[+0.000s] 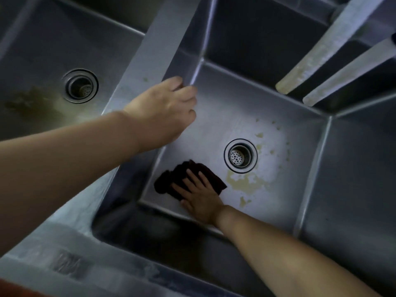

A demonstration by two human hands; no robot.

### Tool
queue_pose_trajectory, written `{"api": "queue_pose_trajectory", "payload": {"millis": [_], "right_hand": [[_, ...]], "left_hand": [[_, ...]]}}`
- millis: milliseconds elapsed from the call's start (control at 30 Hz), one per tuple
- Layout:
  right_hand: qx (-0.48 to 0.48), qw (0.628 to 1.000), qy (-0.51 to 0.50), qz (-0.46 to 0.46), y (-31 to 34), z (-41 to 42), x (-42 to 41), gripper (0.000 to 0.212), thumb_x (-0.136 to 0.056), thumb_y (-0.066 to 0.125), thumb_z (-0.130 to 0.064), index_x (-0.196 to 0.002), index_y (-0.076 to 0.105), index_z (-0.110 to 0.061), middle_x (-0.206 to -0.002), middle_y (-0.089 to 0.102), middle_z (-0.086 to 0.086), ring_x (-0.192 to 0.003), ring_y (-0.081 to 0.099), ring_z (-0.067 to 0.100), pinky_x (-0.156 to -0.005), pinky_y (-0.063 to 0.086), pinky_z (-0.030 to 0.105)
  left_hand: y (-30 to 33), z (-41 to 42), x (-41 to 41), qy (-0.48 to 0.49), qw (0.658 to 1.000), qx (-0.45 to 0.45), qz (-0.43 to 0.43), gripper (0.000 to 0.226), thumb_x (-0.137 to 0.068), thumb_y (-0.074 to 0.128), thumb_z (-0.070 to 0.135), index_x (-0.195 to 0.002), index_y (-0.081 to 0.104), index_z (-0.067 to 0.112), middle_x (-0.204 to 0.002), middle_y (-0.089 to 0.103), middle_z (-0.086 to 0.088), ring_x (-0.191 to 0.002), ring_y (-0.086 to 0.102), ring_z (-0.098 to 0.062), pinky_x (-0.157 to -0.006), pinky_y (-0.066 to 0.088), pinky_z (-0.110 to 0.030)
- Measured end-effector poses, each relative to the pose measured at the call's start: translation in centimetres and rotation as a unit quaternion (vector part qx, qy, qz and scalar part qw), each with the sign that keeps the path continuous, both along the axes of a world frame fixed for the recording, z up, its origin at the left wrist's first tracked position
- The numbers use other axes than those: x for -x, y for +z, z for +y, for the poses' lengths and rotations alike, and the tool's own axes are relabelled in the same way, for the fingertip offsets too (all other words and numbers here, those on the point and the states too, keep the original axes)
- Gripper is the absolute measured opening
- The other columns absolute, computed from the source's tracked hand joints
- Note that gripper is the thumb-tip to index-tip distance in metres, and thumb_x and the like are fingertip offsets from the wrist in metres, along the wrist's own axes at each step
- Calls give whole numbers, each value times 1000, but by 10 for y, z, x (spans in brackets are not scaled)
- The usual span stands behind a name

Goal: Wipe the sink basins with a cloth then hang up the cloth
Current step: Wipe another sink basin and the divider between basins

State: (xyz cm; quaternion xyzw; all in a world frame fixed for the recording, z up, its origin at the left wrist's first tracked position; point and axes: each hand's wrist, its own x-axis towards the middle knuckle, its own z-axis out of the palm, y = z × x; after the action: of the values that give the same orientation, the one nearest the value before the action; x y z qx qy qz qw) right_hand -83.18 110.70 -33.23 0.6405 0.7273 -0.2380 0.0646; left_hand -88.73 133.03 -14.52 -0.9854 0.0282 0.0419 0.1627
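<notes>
Two steel sink basins lie below me. In the right basin (225, 116), a dark maroon cloth (169, 179) lies crumpled on the floor near the front left corner. My right hand (201, 200) presses flat on the cloth with straight, spread fingers. My left hand (167, 108) rests on the divider (154, 50) between the basins, its fingers curled over the rim into the right basin. Yellowish stains (246, 181) spread across the floor just right of the cloth and around the drain (240, 155).
The left basin (38, 61) has its own drain (80, 86) and a brownish smear (32, 101) beside it. Two pale, scaled faucet spouts (317, 50) (347, 73) reach over the right basin from the upper right. The wet front rim (64, 254) runs below.
</notes>
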Motion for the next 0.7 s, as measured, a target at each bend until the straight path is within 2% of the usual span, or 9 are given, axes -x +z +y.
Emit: {"api": "queue_pose_trajectory", "payload": {"millis": [67, 100, 233, 300, 400, 500, 600, 700], "right_hand": [[13, 999, -43, 2, -4, 15, -8, 52, -101, 26, -39, -150, 10, -31, -157, 18, 7, -146, -7, 27, -109, -24, 44], [17, 998, -56, -2, -6, 20, -12, 53, -101, 23, -40, -150, 6, -31, -159, 11, 6, -145, -13, 26, -107, -28, 41], [17, 997, -77, -1, -8, 16, -25, 53, -101, 22, -40, -150, 3, -30, -159, 7, 6, -144, -16, 24, -108, -29, 38], [13, 996, -89, -2, -8, 3, -37, 54, -101, 22, -40, -150, 2, -30, -159, 5, 6, -144, -17, 24, -106, -30, 39], [26, 993, -111, -16, -7, -25, -66, 56, -101, 23, -41, -150, -1, -30, -159, 5, 6, -144, -18, 25, -105, -31, 40], [52, 986, -151, -37, -7, -55, -101, 58, -100, 25, -40, -150, -2, -28, -159, 7, 9, -143, -21, 27, -103, -33, 38], [84, 973, -203, -64, -8, -86, -129, 61, -98, 21, -43, -147, -14, -30, -159, 4, 9, -132, -40, 22, -102, -36, 34], [117, 947, -283, -95, -8, -115, -151, 61, -98, 18, -44, -141, -24, -30, -159, -2, 9, -128, -44, 19, -101, -37, 32]], "left_hand": [[-9, -12, -10, 13, 999, -16, 25, 18, -84, 41, 14, -87, 60, 15, -91, 61, -7, -97, 53, -28, -77, 41, -37], [-16, -18, -15, 32, 999, -18, 41, 18, -84, 42, 16, -93, 58, 15, -97, 60, -6, -100, 51, -26, -78, 40, -35], [-47, -40, -32, 187, 968, 93, 142, 26, -87, 43, 18, -111, 50, 12, -117, 51, -8, -114, 40, -26, -88, 36, -35], [-61, -50, -36, 217, 954, 116, 169, 30, -88, 47, 22, -117, 47, 14, -121, 49, -6, -116, 40, -24, -91, 35, -34], [-82, -65, -33, 256, 936, 148, 189, 40, -87, 43, 16, -127, 43, 15, -125, 49, -3, -117, 42, -23, -92, 34, -33], [-101, -75, -33, 280, 927, 145, 203, 47, -89, 44, 14, -135, 37, 15, -134, 44, -4, -124, 41, -23, -96, 36, -34], [-121, -80, -36, 297, 910, 162, 238, 67, -91, 48, 22, -148, 14, 14, -156, 17, -7, -142, 20, -24, -110, 25, -37], [-138, -80, -38, 283, 906, 150, 276, 89, -88, 57, 32, -149, -4, 11, -159, -7, -9, -146, 0, -26, -116, 10, -39]]}}
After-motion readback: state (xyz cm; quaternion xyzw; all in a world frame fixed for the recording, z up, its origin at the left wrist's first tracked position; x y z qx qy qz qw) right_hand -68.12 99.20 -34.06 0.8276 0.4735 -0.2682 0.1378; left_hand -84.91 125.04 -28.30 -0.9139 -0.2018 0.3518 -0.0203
